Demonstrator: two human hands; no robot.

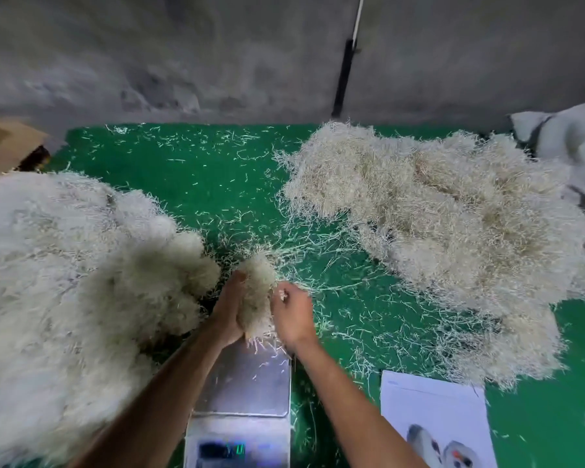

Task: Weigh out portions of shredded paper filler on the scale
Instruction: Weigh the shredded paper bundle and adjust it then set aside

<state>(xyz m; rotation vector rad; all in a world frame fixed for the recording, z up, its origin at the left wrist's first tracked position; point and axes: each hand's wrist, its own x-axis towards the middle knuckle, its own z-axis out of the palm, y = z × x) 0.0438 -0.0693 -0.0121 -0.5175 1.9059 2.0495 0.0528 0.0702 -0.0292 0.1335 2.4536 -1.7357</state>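
Note:
A handful of pale shredded paper point(258, 292) is held above the far edge of the scale point(247, 393), a silver platform with a dark display at the near edge. My left hand point(228, 309) cups the clump from the left. My right hand point(293, 312) pinches strands at the clump's right side. A few loose shreds lie on the scale platform. A large white pile of shredded paper point(68, 285) fills the left of the green table point(200, 184). A beige pile point(446, 231) covers the right.
A white printed sheet point(433, 410) lies right of the scale. A cardboard box point(4, 143) stands at the far left, a white sack point(574, 143) at the far right. A grey wall with a black and white pole point(343, 76) closes off the back.

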